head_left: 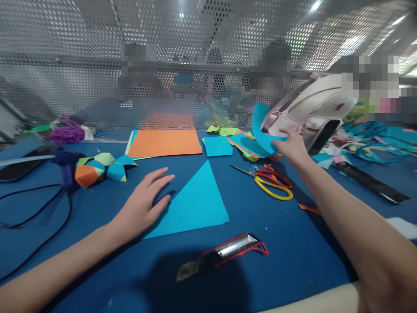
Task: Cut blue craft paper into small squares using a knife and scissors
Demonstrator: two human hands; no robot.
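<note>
My left hand [145, 202] rests palm down with its fingers apart, holding nothing, at the left edge of a folded blue paper triangle [198, 202]. Over at the back right, my right hand [293, 145] pinches the edge of a curled blue paper strip [259, 124], which bends upward in front of a pale backpack [321, 104]. Below that hand lie scissors [273, 184] with red and yellow handles, their blades pointing left. Nearest to me is a box cutter [224, 251] with its blade out, pointing left.
Orange sheets [166, 143], small blue squares [217, 146] and paper offcuts [247, 145] line the back. At left are a glue gun [67, 167] with a black cord, folded paper pieces [104, 167] and purple yarn [67, 130]. A perforated metal screen [182, 100] stands behind.
</note>
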